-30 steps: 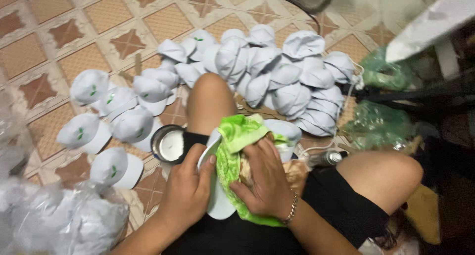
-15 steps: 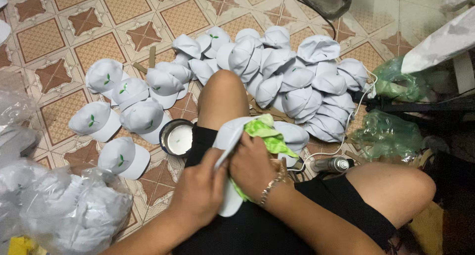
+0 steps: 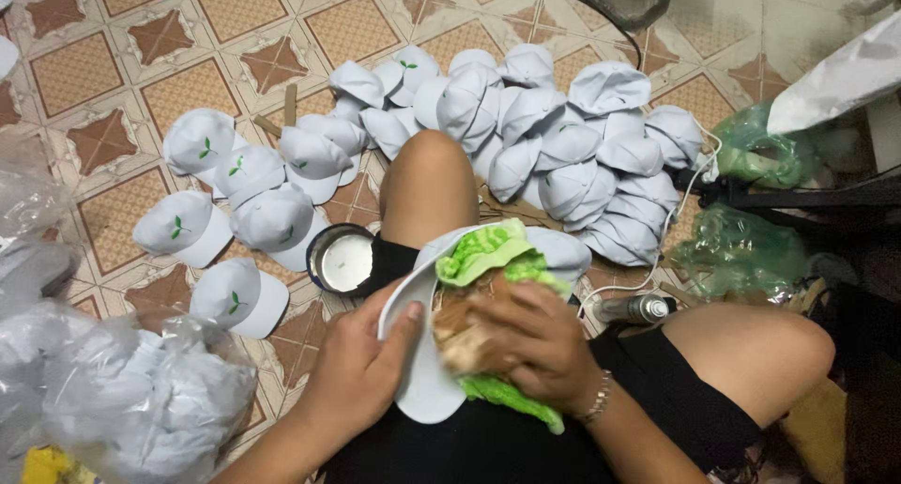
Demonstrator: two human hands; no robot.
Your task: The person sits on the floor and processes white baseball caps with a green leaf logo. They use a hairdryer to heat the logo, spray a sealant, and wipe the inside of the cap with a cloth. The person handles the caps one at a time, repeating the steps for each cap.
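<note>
A white cap (image 3: 422,390) lies upside down on my lap. My left hand (image 3: 361,367) grips its brim from the left, thumb on top. My right hand (image 3: 526,343) presses a crumpled green plastic bag (image 3: 483,249) and some brownish paper stuffing into the cap's crown. My bare left knee (image 3: 432,184) rises just beyond the cap.
Several white caps with green leaf marks (image 3: 235,179) lie on the patterned tile floor at left, a larger heap (image 3: 572,137) behind my knee. A round tin (image 3: 343,259) sits by my thigh. Clear bags of caps (image 3: 122,399) fill the lower left; green bags (image 3: 741,249) and a spray can (image 3: 633,307) lie right.
My right hand has bunched the green bag together and pushed it deeper into the cap. The view has shifted slightly, so the caps on the floor sit lower in frame.
</note>
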